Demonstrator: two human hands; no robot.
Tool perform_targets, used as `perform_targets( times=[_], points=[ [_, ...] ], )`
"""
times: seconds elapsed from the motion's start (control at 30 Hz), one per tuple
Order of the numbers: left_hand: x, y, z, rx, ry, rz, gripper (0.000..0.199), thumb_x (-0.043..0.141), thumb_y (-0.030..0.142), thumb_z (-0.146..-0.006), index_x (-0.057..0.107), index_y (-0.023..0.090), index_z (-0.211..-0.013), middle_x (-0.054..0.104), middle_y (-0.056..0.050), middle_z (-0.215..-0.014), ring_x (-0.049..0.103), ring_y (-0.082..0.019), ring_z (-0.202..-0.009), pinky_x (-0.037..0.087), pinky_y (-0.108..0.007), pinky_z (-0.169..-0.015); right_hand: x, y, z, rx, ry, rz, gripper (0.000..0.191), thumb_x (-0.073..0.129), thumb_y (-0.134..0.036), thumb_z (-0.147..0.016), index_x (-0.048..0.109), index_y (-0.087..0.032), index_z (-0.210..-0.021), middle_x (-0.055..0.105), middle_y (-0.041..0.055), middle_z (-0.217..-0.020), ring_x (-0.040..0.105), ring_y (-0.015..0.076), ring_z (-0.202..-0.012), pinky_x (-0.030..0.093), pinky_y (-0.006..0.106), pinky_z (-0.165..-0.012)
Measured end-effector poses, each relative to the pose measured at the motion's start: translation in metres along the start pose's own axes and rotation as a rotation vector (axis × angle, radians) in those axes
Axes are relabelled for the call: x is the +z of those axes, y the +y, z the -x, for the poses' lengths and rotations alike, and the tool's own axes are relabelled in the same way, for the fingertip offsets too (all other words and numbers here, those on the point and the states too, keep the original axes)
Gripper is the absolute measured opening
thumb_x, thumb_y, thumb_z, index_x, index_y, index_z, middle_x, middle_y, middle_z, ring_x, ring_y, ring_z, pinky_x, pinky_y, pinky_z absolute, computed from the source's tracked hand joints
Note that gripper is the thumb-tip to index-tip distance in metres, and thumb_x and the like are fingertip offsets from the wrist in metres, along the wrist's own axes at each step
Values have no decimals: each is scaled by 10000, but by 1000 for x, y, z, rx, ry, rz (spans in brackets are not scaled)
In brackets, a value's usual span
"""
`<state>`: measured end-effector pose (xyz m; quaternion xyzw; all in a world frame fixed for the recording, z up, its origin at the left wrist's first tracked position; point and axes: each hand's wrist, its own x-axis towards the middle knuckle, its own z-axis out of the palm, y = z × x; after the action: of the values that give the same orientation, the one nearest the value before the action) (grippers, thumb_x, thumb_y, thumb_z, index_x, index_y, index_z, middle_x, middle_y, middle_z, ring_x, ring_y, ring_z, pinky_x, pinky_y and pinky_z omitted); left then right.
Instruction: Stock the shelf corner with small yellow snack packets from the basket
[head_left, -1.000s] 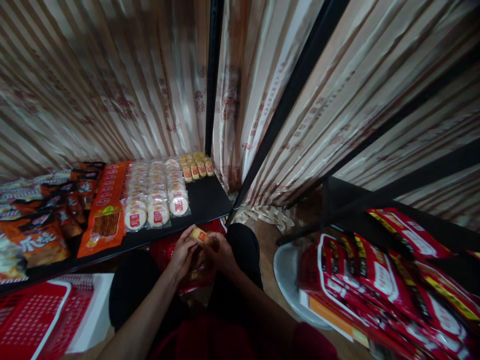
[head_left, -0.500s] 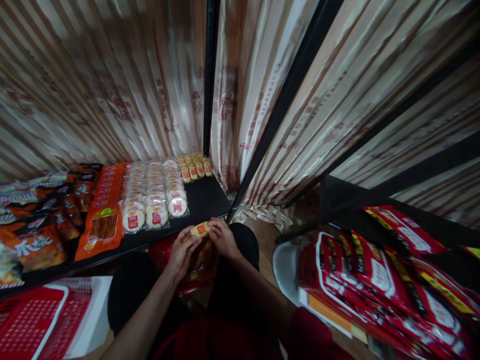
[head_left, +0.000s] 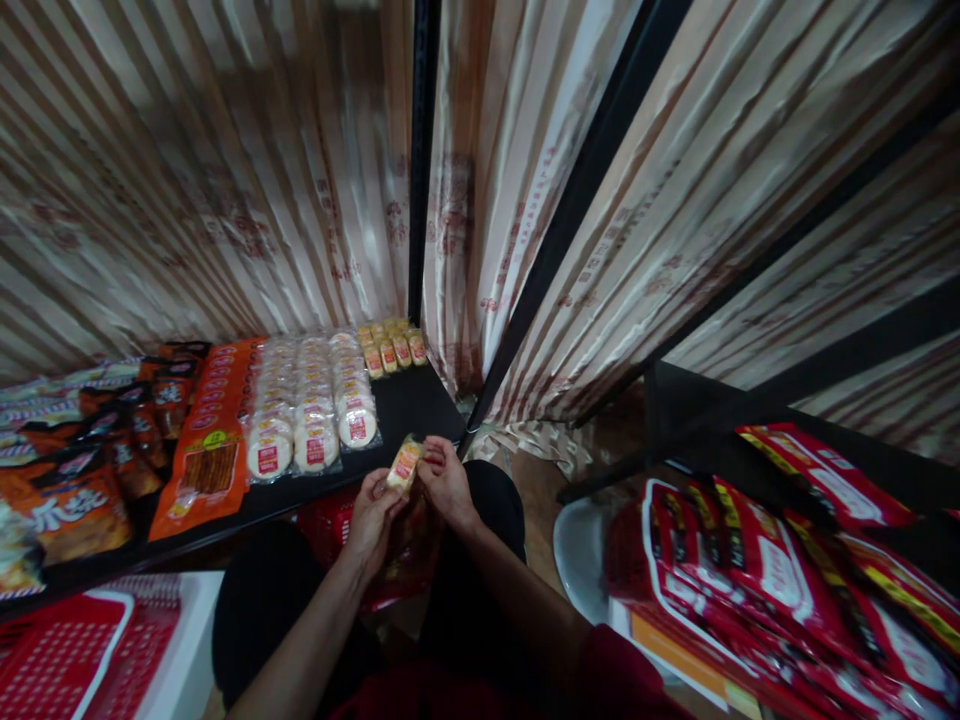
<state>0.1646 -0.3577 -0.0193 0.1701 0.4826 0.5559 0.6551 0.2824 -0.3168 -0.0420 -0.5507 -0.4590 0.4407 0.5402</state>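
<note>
A small yellow snack pack with a red-and-white label is held above my lap, tilted with its top leaning right. My left hand pinches its lower left end between thumb and fingers. Close by its right edge is my right hand, fingers bent and slightly apart; whether the fingertips touch the wrapper is hard to tell. Beneath both hands lies a red plastic bag between my knees, its contents partly hidden. Similar small yellow packs stand in rows at the shelf's back corner.
On the black shelf are rows of round white wrapped cakes, an orange pack and dark-orange bags. A red basket sits lower left. Red packets fill the right side beside a white stool. Black posts front the curtain.
The yellow pack has turned from lying nearly level to tilted upright in my left hand. My right fingers have shifted off its right end to beside it. The view has tipped slightly upward.
</note>
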Motion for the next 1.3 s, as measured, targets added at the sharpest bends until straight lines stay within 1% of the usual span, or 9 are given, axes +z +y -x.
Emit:
perform_targets(
  times=[0.13, 0.23, 0.4, 0.5, 0.63, 0.8, 0.97, 1.17, 1.3],
  points=[
    [6, -7, -4, 46, 13, -43, 386, 730, 217, -501, 524, 182, -826, 627, 19, -784, 586, -103, -681, 447, -224, -649, 2, 4, -1, 46, 154, -24, 324, 558, -195, -646, 458, -203, -954, 590, 15, -844, 604, 113, -700, 534, 271, -683],
    [10, -11, -7, 62, 0, -86, 367, 735, 250, -499, 507, 182, -779, 625, 25, -740, 581, -105, -650, 438, -224, -638, 3, 6, -2, 97, 185, -87, 338, 565, -211, -637, 439, -206, -951, 605, 24, -844, 625, 128, -710, 537, 281, -685],
    [12, -14, -17, 135, 3, -195, 294, 691, 230, -553, 503, 184, -775, 617, 28, -688, 572, -109, -632, 426, -221, -625, 2, 2, -1, 112, 96, -99, 201, 538, -299, -685, 498, -202, -857, 639, 36, -815, 643, 163, -759, 537, 302, -708],
    [14, -14, -24, 174, 8, -233, 274, 677, 190, -566, 518, 179, -789, 617, 21, -694, 575, -113, -646, 430, -225, -641, 2, -1, -1, 119, 44, -115, 216, 528, -314, -701, 522, -202, -885, 658, 42, -860, 650, 172, -793, 538, 311, -726],
    [20, -14, -33, 199, 15, -217, 267, 679, 142, -542, 517, 177, -751, 623, 1, -735, 599, -136, -717, 456, -257, -722, 2, -2, -5, 116, 15, -77, 237, 536, -276, -683, 540, -197, -907, 658, 49, -880, 648, 170, -795, 539, 311, -734],
    [25, -13, -40, 243, 18, -244, 289, 624, 95, -578, 544, 163, -846, 646, -41, -849, 614, -142, -787, 465, -267, -776, 2, -2, -10, 41, 13, 11, 236, 559, -276, -695, 549, -203, -919, 649, 47, -913, 630, 162, -834, 532, 307, -763],
    [30, -11, -47, 294, 28, -313, 245, 573, 87, -614, 532, 171, -841, 653, -30, -843, 628, -130, -789, 479, -270, -788, 4, -1, -15, 12, 16, 158, 289, 549, -244, -699, 552, -211, -986, 629, 39, -980, 610, 156, -858, 524, 296, -745],
    [31, -13, -58, 359, -32, -412, 193, 557, 154, -676, 534, 183, -866, 653, -39, -861, 626, -138, -804, 483, -284, -791, 4, -9, -21, -1, 36, 237, 349, 559, -243, -689, 542, -219, -1037, 612, 41, -1000, 601, 161, -862, 518, 299, -745],
    [31, -12, -65, 353, 35, -529, 239, 538, 156, -679, 582, 188, -912, 650, -33, -872, 613, -143, -817, 473, -281, -799, 5, -14, -27, -13, 66, 265, 358, 576, -242, -675, 546, -217, -1030, 599, 46, -998, 597, 164, -865, 516, 291, -740]
  ],
)
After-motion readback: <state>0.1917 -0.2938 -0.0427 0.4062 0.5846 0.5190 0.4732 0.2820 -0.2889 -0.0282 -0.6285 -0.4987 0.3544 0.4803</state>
